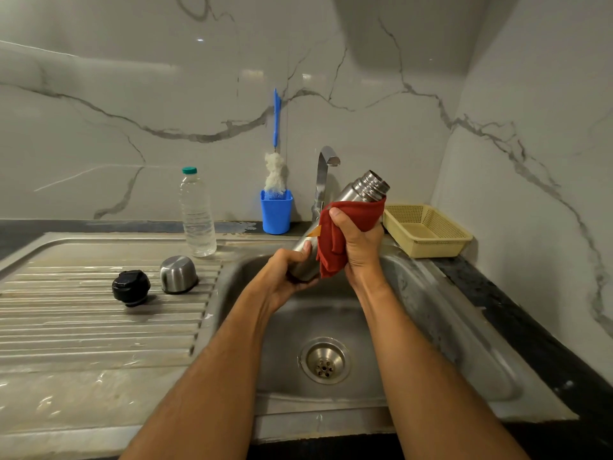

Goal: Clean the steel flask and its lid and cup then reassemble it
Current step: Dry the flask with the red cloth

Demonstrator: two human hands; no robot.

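While your right hand [360, 245] is wrapping a red cloth [345, 234] around the middle of the steel flask [368, 187], fingers curled tight over cloth and body, your left hand [288, 273] is gripping the flask's base with its fingers closed round it. You are holding the flask tilted above the sink [414, 327], its open threaded mouth pointing up and to the right. Well to the left, on the ribbed drainboard [83, 327], the black lid [131, 287] and the upturned steel cup [178, 273] are sitting just beside each other. Farther back, a water bottle [197, 214] is standing near a blue holder [276, 212] carrying a bottle brush [276, 167].
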